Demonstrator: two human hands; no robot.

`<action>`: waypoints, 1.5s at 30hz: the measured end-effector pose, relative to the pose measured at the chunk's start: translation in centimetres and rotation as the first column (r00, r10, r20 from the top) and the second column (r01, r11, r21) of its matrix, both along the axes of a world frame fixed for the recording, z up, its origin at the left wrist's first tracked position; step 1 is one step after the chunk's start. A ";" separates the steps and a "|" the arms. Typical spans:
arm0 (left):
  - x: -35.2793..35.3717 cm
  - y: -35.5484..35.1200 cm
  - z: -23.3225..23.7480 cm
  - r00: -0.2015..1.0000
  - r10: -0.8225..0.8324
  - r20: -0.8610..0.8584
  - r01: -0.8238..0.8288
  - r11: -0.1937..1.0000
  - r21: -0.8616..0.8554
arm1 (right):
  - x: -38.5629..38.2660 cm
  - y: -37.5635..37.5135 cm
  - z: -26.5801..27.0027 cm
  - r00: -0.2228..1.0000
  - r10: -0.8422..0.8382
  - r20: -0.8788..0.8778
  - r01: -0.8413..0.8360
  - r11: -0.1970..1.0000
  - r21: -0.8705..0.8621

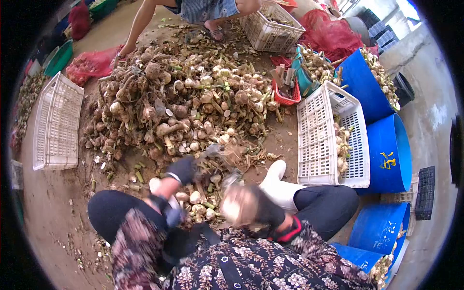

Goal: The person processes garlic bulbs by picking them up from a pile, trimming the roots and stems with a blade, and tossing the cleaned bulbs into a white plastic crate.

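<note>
Left hand (181,169): gloved, rested at the bulb pile (183,106); grip too blurred to tell.
Right hand (265,211): gloved, curled around a pale bulb (235,208).

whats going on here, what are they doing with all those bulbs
A person in dark gloves sits on the ground. Their right hand grips a pale bulb, which is blurred. Their left hand is at the near edge of a big pile of dirty, rooted bulbs. A white crate to their right holds a few pale bulbs. Another person sits across the pile.
</note>
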State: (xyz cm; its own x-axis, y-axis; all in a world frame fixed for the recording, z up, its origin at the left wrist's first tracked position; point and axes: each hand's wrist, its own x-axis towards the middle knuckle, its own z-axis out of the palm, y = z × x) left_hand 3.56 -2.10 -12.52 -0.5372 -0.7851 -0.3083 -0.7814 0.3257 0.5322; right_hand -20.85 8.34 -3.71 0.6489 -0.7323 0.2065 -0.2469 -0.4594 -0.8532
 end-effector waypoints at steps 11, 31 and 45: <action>-5.7 3.7 13.5 0.671 0.443 -0.595 -0.220 0.885 0.411 | -5.3 -2.3 0.0 0.872 -0.471 -0.134 0.478 0.878 0.021; -5.8 6.1 16.2 0.961 -0.170 -0.216 0.053 0.885 -0.462 | -6.4 -0.9 -6.8 0.933 -0.324 0.154 0.217 0.852 0.476; -5.7 4.6 13.8 0.946 -0.168 -0.276 0.018 0.881 -0.473 | -3.4 -2.0 1.8 0.922 -0.386 -0.026 0.387 0.921 0.050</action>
